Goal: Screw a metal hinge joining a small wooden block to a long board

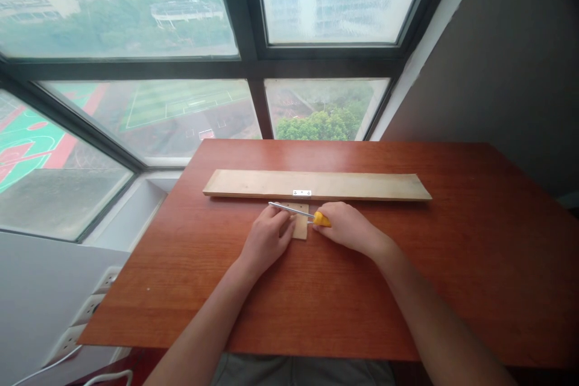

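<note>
A long pale wooden plank (362, 186) lies across the red-brown table (452, 265), with a small metal hinge (301, 193) at the middle of its near edge. A small wooden block (301, 226) sits just in front of the hinge. My left hand (266, 239) rests curled on the block's left side, its fingers closed and pressed on it. My right hand (346, 228) is closed round the yellow handle of a screwdriver (296, 211), whose metal shaft lies nearly flat, pointing left over the block.
A large window (253, 66) stands directly behind the table's far edge. A dark wall (506, 54) runs along the right. White power sockets and cables (85, 319) sit on the ledge at the lower left, beside the table's left edge.
</note>
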### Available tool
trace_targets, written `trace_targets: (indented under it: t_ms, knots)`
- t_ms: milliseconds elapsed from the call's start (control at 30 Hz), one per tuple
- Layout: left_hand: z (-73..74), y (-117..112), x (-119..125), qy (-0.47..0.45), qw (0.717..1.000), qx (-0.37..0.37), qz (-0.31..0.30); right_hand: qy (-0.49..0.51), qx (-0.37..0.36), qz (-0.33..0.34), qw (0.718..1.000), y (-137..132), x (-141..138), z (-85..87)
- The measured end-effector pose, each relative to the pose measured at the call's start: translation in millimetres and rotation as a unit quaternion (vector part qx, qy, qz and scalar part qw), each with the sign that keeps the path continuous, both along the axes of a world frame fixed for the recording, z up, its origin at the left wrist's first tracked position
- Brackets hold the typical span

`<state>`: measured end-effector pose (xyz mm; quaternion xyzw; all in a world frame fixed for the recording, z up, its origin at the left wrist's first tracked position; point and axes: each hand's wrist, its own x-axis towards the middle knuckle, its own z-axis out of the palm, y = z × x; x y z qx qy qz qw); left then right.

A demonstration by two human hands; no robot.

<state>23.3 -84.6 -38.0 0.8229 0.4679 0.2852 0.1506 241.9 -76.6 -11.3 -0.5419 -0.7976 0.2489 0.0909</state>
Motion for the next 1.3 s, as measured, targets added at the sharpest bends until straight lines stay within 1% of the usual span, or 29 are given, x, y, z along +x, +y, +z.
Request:
trace_targets:
  t_ms: [200, 300, 400, 467, 533, 633, 700, 767, 867, 967, 1000, 1067, 1133, 1167, 1233, 1300]
  knots:
    - [-0.6, 0, -1, 0.006, 1.000, 0.005, -0.004, 0.046, -0.018, 0.000, 0.999, -1, -1, 3.9]
    - [3.5, -2, 0, 0.005, 1.000, 0.011, -0.008, 0.093, -0.035, -0.015, 0.995, 1, -1, 5.2]
    - [9.9, -6, 5, -0.016, 1.000, 0.015, -0.010, 0.143, -0.047, -0.033, 0.988, 3, -3, 3.4]
    - [13.4, -9, 10, -0.046, 0.999, -0.011, -0.017, 0.172, -0.053, -0.054, 0.982, 4, -5, 0.5]
    - [15.2, -11, 17, -0.086, 0.994, -0.058, -0.022, 0.195, -0.054, -0.079, 0.976, 5, -7, -2.3]
    - [14.4, -10, 29, -0.156, 0.980, -0.126, -0.010, 0.208, -0.047, -0.116, 0.970, 7, -9, -4.1]
    - [12.2, -7, 34, -0.182, 0.973, -0.139, -0.001, 0.208, -0.042, -0.130, 0.969, 7, -10, -3.8]
    - [9.5, -5, 37, -0.181, 0.976, -0.122, 0.000, 0.205, -0.041, -0.136, 0.968, 8, -10, -3.2]
    - [6.6, -6, 35, -0.144, 0.987, -0.075, -0.005, 0.197, -0.035, -0.145, 0.969, 8, -8, -2.8]
    - [7.9, -12, 33, -0.086, 0.995, -0.046, -0.010, 0.186, -0.026, -0.156, 0.970, 9, -4, -2.4]
    - [9.3, -14, 34, -0.065, 0.997, -0.039, -0.021, 0.183, -0.024, -0.160, 0.970, 9, -2, -1.9]
    - [13.0, -16, 37, -0.011, 0.997, -0.025, -0.072, 0.180, -0.021, -0.166, 0.969, 11, 3, -0.5]
    - [16.6, -15, 44, 0.065, 0.989, -0.010, -0.133, 0.178, -0.017, -0.173, 0.969, 12, 9, 1.1]
    - [18.1, -14, 47, 0.108, 0.982, -0.001, -0.154, 0.178, -0.015, -0.177, 0.968, 13, 11, 1.9]
    - [20.1, -8, 54, 0.183, 0.968, 0.018, -0.170, 0.178, -0.013, -0.184, 0.967, 14, 15, 2.6]
    - [21.2, -3, 59, 0.235, 0.956, 0.030, -0.172, 0.181, -0.014, -0.185, 0.966, 14, 18, 2.4]
